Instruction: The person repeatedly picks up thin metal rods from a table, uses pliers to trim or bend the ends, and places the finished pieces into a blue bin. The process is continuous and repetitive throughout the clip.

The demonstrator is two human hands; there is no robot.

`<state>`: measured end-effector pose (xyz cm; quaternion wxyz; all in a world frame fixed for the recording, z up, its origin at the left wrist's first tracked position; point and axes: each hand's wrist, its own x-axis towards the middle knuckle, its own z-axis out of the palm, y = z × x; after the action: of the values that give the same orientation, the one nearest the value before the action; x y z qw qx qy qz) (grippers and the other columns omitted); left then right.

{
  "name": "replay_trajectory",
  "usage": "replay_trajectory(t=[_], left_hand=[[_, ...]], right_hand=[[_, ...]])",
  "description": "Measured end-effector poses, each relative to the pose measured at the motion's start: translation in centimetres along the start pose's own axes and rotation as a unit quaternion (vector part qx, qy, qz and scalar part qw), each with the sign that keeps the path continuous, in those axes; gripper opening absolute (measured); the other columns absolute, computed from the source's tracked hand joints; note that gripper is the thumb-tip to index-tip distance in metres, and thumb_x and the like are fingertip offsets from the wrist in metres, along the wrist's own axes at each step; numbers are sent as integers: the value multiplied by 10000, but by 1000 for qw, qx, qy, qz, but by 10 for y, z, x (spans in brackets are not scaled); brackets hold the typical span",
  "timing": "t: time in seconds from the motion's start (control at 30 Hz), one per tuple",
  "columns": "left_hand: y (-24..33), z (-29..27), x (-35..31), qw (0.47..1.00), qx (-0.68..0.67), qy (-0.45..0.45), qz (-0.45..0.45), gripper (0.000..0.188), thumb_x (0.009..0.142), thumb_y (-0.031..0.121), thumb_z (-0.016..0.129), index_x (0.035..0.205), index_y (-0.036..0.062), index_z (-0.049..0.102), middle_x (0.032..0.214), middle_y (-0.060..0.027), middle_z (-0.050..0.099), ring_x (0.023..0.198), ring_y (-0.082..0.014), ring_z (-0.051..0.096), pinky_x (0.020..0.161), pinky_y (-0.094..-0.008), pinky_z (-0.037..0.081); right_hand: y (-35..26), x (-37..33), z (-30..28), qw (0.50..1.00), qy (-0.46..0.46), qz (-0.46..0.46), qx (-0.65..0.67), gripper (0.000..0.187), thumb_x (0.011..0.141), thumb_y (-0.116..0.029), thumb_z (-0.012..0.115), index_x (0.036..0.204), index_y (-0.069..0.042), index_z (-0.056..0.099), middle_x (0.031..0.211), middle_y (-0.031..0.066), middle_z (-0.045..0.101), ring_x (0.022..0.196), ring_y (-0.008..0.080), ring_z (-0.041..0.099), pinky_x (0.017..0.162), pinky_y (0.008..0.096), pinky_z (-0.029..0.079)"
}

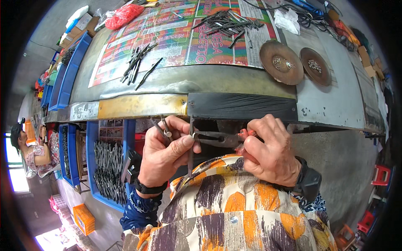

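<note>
In front of my body, my left hand (169,152) pinches a slender dark metal strip (191,161) that stands upright, with a small shiny stud at its middle. Another short dark metal piece (166,130) with a round silver end sticks out between the same hand's fingers. My right hand (272,150) is closed around the red handles of dark pliers (222,139). The pliers' jaws point left, parted, with their tips at the stud beside my left fingertips. I cannot tell whether they grip it.
The worktable's dark front edge (243,104) lies just beyond my hands. On the table are a small group of dark metal strips (136,65), a larger pile (228,23) and two brown bowls (268,48) of small metal parts. A blue crate (130,142) of strips stands left; another person (37,150) sits farther left.
</note>
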<state>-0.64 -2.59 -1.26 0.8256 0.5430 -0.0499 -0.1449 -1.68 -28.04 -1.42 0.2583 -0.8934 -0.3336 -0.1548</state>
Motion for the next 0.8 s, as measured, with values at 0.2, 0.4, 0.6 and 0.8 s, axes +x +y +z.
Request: replay_trajectory(t=[0.2,0.4,0.6,0.8], left_hand=[[4,-5,-1,824,440,-55,353,231,792,-137,718,993,-32,674,899,-145,726,609,-121,642,544,-238,522],[2,0,-1,956,207,3,209,77,927,-73,639,987,-26,653,894,-136,712,613,-89,606,522,-221,488],[5,-4,-1,998,-54,22,2,80,972,35,638,1031,-10,605,858,-146,695,570,-74,574,456,-182,403],[6,-4,-2,994,-91,10,-55,86,980,66,634,1033,12,593,830,-152,698,495,-52,472,428,-174,345]], right_hand=[[12,-4,4,909,-138,50,390,180,734,-10,642,898,30,581,818,121,487,729,273,508,638,385,431],[3,-3,13,968,-21,26,250,222,697,-29,677,901,-1,592,924,135,528,858,286,547,736,390,448],[0,-1,-1,1000,2,15,19,281,651,-94,749,885,-57,598,1068,138,539,992,287,550,866,452,405],[-3,2,0,999,8,-3,-36,277,657,-125,761,867,-71,589,1097,133,538,1042,291,547,897,477,392]])
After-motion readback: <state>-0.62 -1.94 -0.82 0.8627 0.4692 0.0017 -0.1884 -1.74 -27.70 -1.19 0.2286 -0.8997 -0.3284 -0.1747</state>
